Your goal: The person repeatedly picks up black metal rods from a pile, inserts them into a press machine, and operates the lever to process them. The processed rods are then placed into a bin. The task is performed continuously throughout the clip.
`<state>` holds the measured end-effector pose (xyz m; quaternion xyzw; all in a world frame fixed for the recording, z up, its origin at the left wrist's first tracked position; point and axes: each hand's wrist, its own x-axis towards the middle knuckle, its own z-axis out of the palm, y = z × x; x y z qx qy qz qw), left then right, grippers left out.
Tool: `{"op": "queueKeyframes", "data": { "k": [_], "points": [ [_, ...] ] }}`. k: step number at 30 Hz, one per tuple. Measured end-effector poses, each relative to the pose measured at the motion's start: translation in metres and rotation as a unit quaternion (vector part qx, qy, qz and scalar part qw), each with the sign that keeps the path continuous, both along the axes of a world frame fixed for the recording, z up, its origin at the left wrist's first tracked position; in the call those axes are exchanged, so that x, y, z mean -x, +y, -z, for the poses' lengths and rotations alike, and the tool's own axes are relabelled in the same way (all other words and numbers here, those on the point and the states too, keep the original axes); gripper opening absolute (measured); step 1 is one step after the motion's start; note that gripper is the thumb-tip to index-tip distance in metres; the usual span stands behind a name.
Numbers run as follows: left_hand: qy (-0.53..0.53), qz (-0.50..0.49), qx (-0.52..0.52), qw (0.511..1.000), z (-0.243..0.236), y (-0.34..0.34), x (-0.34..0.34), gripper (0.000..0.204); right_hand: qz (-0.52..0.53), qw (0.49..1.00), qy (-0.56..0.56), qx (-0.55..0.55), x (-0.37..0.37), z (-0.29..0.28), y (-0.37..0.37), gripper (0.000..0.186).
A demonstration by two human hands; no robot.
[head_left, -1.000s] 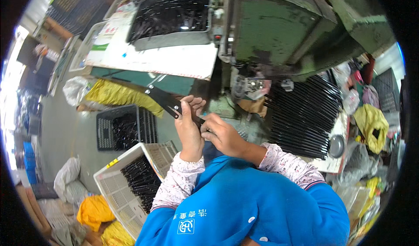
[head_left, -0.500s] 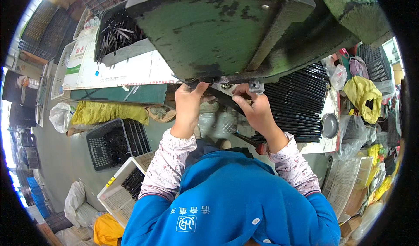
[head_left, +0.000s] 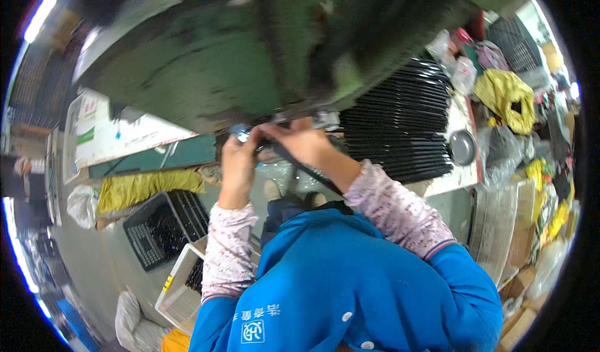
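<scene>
Under the green machine's lower edge, both my hands are close together. My left hand (head_left: 237, 168) is closed around the upper end of a flat black bar (head_left: 304, 168), which slants down to the right toward my body. My right hand (head_left: 306, 144) reaches across above the bar, its fingers closed at that same end, close to my left fingertips. Blur hides the exact finger contact. A small shiny metal piece (head_left: 239, 133) shows by my left fingertips. A grey metal block (head_left: 326, 121) sits under the machine, just right of my right hand.
The big green machine body (head_left: 206, 71) overhangs my hands. Rows of black tubes (head_left: 397, 127) lie on the right table beside a round grey dish (head_left: 462, 148). On the floor at left are a black crate (head_left: 140, 236) and a white basket (head_left: 184, 299).
My right hand has moved left, up against my left hand, and the bar has shifted left with them. The whole view has turned a little; the machine is blurred.
</scene>
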<state>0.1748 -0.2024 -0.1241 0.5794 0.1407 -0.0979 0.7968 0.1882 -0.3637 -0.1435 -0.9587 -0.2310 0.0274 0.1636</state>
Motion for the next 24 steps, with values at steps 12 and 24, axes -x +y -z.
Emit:
{"op": "queueKeyframes", "data": {
  "k": [12,24],
  "points": [
    [0.028,0.037,-0.111,0.993,0.002,0.001,0.023,0.024,0.209,0.964,0.03,-0.161,0.0,0.086,-0.143,0.021],
    [0.041,0.278,-0.329,0.901,-0.018,-0.016,0.06,0.028,0.034,0.992,-0.015,0.12,-0.009,0.159,-0.157,0.025]
  ]
}}
